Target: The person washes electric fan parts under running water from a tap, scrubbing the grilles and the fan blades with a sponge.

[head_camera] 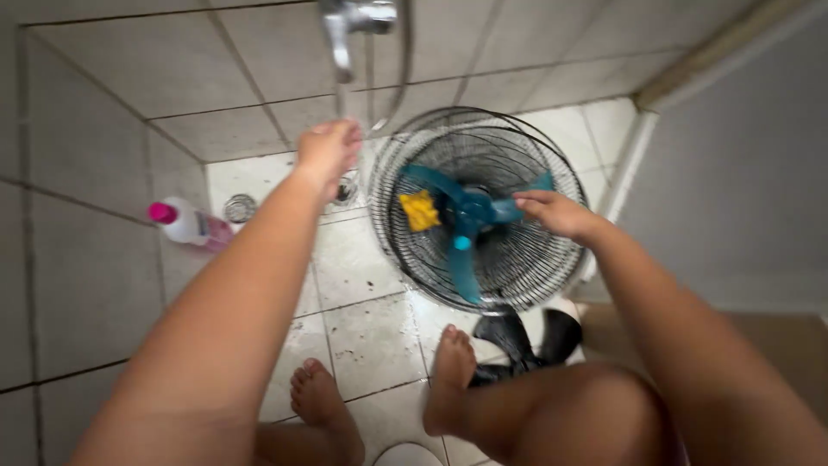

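The left hand [328, 151] reaches up toward the upper middle of the frame, just under a metal tap [345, 26] on the tiled wall. A thin stream of water falls from the tap onto this hand. Its fingers are curled loosely together and hold nothing.

The right hand [556, 213] sits right of centre, gripping one teal fan blade [517, 207] near the hub. Its fingers are closed narrowly on the blade edge. The blades lie inside a round black wire fan guard [509, 267], which stands tilted on the wet floor tiles [362, 336] in the middle of the frame. A yellow sponge [420, 210] rests on another blade, left of the hub and well apart from the right hand.

At the left edge, a clear bottle [194, 224] with a pink cap lies against the wall. A round floor drain [240, 208] is just beside it. The person's two bare feet [448, 380] stand on the tiles at the bottom, near a black fan base [526, 341].
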